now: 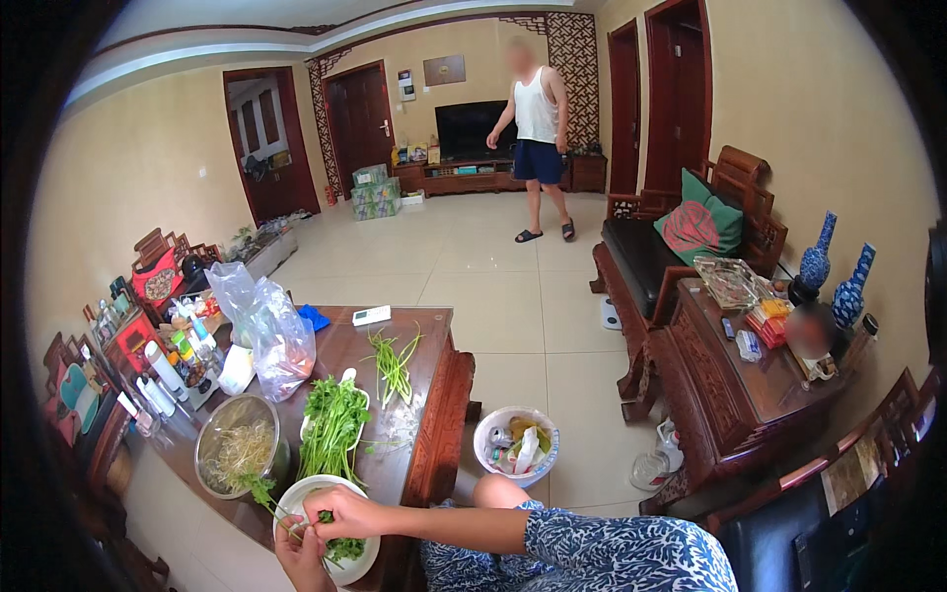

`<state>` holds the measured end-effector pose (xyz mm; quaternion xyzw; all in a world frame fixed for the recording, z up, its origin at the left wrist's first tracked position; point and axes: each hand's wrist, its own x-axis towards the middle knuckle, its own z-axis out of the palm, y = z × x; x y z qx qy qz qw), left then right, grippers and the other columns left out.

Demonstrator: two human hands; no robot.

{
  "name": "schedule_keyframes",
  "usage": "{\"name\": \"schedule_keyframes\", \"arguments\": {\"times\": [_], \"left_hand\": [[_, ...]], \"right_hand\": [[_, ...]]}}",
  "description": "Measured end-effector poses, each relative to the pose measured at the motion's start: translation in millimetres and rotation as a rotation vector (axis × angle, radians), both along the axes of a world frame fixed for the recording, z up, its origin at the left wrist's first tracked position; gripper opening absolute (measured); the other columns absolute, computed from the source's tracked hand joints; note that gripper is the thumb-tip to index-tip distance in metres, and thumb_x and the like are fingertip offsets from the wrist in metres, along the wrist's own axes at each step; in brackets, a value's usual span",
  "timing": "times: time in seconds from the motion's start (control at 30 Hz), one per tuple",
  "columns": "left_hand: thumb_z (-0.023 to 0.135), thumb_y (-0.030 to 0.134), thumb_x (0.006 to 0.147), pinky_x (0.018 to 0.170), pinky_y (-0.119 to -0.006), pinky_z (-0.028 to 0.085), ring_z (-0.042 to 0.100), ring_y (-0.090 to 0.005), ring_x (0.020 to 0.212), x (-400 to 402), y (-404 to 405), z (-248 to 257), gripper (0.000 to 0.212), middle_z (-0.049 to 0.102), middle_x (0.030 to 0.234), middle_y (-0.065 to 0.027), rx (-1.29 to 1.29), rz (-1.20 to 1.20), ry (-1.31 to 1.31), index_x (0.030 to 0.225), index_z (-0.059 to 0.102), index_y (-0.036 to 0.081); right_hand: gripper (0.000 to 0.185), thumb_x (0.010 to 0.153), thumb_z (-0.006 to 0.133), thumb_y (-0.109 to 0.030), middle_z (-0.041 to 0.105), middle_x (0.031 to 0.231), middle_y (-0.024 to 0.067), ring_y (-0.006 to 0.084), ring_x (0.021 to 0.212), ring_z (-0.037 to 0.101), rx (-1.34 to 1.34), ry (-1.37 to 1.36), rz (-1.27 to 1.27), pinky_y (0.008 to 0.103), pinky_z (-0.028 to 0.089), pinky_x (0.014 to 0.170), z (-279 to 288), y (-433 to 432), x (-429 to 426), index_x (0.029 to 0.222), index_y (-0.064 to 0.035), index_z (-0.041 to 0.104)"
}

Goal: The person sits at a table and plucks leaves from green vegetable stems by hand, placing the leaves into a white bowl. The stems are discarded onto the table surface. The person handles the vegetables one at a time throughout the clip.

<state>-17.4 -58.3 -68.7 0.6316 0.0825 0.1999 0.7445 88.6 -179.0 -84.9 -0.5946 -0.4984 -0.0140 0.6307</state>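
Note:
Over a white bowl with green leaves in it, my left hand pinches the stems of a leafy herb sprig. My right hand meets it there, fingers closed on the same sprig. The sprig's leaves reach over the rim of a steel pot that holds bean sprouts. Just beyond the bowl, a bunch of leafy green herbs lies on a white dish. Loose green stems lie farther back on the dark wooden table.
Plastic bags, bottles and a white remote control crowd the table's far side. A waste bin stands on the floor beside the table. Another person stands across the room. A wooden side table is at the right.

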Motion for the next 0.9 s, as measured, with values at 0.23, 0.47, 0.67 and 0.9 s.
{"name": "schedule_keyframes", "arguments": {"times": [0.23,0.47,0.67,0.9], "left_hand": [[0.058,0.0,0.088,0.057,-0.018,0.038,0.049,-0.007,0.071,-1.8,9.7,-2.2,0.023,0.055,0.088,-0.0026,0.011,-0.004,0.018,0.111,0.053,0.004],[0.062,-0.001,0.085,0.059,-0.018,0.042,0.051,-0.0056,0.07,2.5,10.5,10.3,0.032,0.055,0.089,-0.0004,0.002,0.013,0.026,0.116,0.053,0.0],[0.058,0.007,0.091,0.058,-0.018,0.038,0.048,-0.0036,0.069,-16.6,7.0,16.6,0.024,0.055,0.083,0.001,-0.031,0.046,0.038,0.114,0.057,0.001],[0.054,0.012,0.096,0.053,-0.016,0.034,0.051,-0.0052,0.067,-16.0,12.6,8.4,0.02,0.057,0.079,-0.0004,-0.096,0.015,-0.013,0.109,0.061,-0.002]], "right_hand": [[0.01,0.073,0.066,-0.008,0.055,0.068,0.0022,0.0094,0.065,0.049,0.057,0.154,0.085,0.0272,0.038,0.056,-12.6,11.4,4.8,0.075,-0.0039,0.057],[0.023,0.074,0.065,0.003,0.065,0.095,0.0157,0.0332,0.094,0.062,-0.317,-0.204,-0.018,0.0401,0.049,0.084,-29.6,10.0,32.3,0.096,-0.0029,0.066],[0.034,0.072,0.071,-0.004,0.058,0.124,0.0187,0.0351,0.107,0.059,-0.429,-0.382,-0.163,0.042,0.047,0.091,0.3,-4.0,1.8,0.106,-0.0058,0.068],[0.029,0.093,0.059,-0.017,0.069,0.09,0.0072,0.0095,0.072,0.06,-0.19,0.508,0.207,0.0248,0.047,0.066,-1.2,12.6,11.9,0.116,0.0015,0.063]]}}
